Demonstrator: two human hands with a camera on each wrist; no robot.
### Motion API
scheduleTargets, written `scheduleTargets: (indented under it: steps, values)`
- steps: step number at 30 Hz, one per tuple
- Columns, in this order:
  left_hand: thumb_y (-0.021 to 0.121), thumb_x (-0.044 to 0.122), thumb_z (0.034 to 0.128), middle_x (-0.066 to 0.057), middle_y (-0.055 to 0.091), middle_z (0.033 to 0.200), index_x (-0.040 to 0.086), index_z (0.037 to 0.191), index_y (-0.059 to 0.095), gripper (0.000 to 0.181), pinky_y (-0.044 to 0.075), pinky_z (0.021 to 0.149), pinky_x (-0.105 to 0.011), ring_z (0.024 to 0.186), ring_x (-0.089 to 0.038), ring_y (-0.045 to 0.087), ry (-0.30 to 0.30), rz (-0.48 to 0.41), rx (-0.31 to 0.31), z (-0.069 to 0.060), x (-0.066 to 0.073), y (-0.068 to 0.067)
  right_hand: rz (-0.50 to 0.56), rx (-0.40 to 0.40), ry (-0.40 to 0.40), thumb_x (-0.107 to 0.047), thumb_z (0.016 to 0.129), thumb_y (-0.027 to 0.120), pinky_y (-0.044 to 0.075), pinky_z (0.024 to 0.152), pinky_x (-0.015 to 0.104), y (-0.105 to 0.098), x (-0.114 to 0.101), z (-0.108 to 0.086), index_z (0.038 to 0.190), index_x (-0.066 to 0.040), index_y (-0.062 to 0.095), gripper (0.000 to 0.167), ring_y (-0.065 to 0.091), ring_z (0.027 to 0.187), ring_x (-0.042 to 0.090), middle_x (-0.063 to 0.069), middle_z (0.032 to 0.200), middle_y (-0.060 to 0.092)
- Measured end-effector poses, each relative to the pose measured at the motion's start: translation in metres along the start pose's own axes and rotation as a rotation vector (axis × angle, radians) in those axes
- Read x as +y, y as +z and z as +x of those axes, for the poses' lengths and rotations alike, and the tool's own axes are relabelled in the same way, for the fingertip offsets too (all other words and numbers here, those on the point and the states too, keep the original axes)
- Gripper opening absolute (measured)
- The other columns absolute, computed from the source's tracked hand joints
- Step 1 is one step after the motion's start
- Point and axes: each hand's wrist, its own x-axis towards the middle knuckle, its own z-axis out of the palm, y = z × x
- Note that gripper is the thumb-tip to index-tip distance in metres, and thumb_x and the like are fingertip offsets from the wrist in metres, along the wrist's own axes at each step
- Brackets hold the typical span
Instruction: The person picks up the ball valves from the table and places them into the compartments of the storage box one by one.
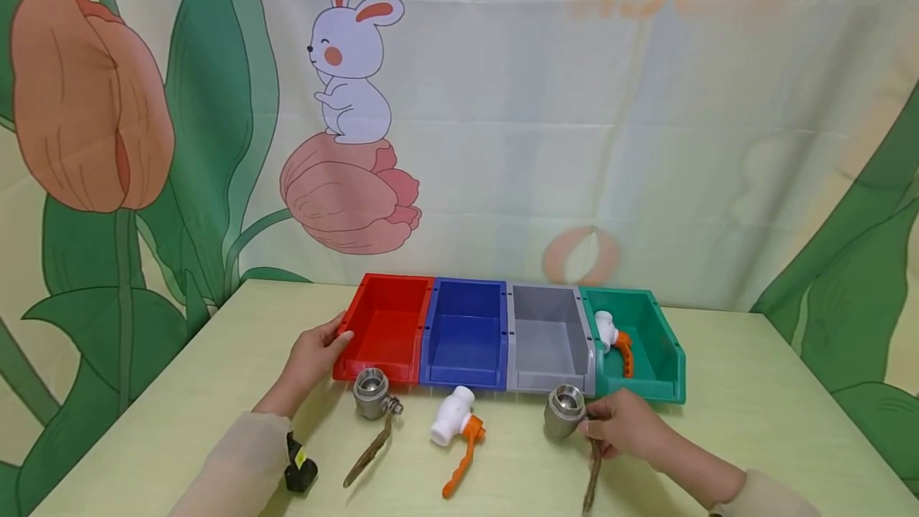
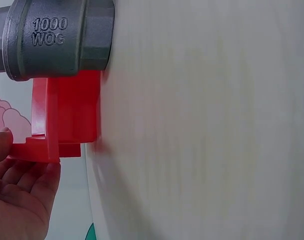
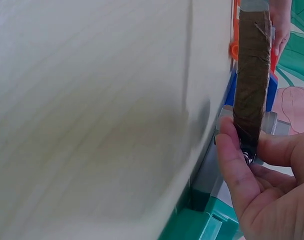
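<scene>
My left hand (image 1: 310, 357) grips the left side wall of the red bin (image 1: 384, 333), thumb over the rim and fingers outside, as the left wrist view also shows. My right hand (image 1: 635, 425) pinches a metal ball valve (image 1: 562, 413) near its stem, in front of the grey bin. Its brown-wrapped handle (image 3: 251, 75) stands clear of its shadow on the table. Another metal ball valve (image 1: 371, 397), marked 1000 WOG in the left wrist view, stands before the red bin. A white plastic ball valve (image 1: 451, 419) with an orange handle lies between the two.
Blue (image 1: 470, 341), grey (image 1: 549, 341) and green (image 1: 656, 349) bins adjoin the red one in a row. Inside the green bin lies a white valve (image 1: 605, 329) with an orange handle. A black object (image 1: 300, 473) is by my left sleeve. A printed curtain (image 1: 488, 142) hangs behind the table.
</scene>
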Motion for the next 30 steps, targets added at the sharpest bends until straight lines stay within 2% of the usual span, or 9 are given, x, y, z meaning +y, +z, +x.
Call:
scheduleTargets:
  steps: [4,9,16,24,30]
  values:
    - [0.051,0.019,0.1080,-0.030,0.040,0.158,0.002,0.158,0.030,0.057,0.049,0.108,-0.052,0.142,-0.050,0.047,0.004,0.001,0.000,0.000,0.000,0.000,-0.016,-0.005,-0.011,-0.003,0.094,0.069,0.065,0.064,0.034,-0.005,-0.002,-0.001,0.104,0.009,0.074,0.017,0.070,0.064,0.015,0.011,0.080,0.076]
    - [0.051,0.019,0.1080,-0.030,0.040,0.158,0.002,0.158,0.030,0.057,0.049,0.108,-0.052,0.142,-0.050,0.047,0.006,0.007,-0.002,0.000,0.000,0.000,0.002,-0.020,-0.030,-0.003,0.095,0.067,0.066,0.065,0.036,-0.011,-0.005,-0.002,0.104,0.011,0.073,0.017,0.074,0.067,0.018,0.012,0.082,0.075]
    - [0.051,0.020,0.1082,-0.030,0.040,0.158,0.004,0.159,0.029,0.057,0.049,0.108,-0.051,0.142,-0.049,0.046,-0.010,0.007,-0.006,0.000,0.001,0.000,-0.029,-0.022,-0.022,-0.005,0.097,0.067,0.066,0.068,0.037,-0.020,-0.013,-0.001,0.103,0.010,0.073,0.018,0.074,0.067,0.019,0.012,0.082,0.075]
    - [0.051,0.020,0.1082,-0.030,0.040,0.158,0.003,0.159,0.030,0.057,0.048,0.110,-0.052,0.143,-0.049,0.045,-0.007,0.011,-0.003,0.002,0.000,0.000,-0.014,-0.046,-0.085,-0.004,0.098,0.065,0.067,0.069,0.038,-0.032,-0.024,0.000,0.104,0.012,0.072,0.018,0.075,0.067,0.019,0.014,0.081,0.074]
    - [0.051,0.019,0.1081,-0.029,0.040,0.158,0.004,0.159,0.030,0.057,0.048,0.109,-0.051,0.143,-0.049,0.046,-0.011,0.006,-0.003,0.001,0.000,0.000,-0.026,-0.046,-0.102,-0.004,0.097,0.065,0.067,0.070,0.039,-0.040,-0.034,0.003,0.101,0.010,0.073,0.017,0.073,0.067,0.017,0.014,0.080,0.074]
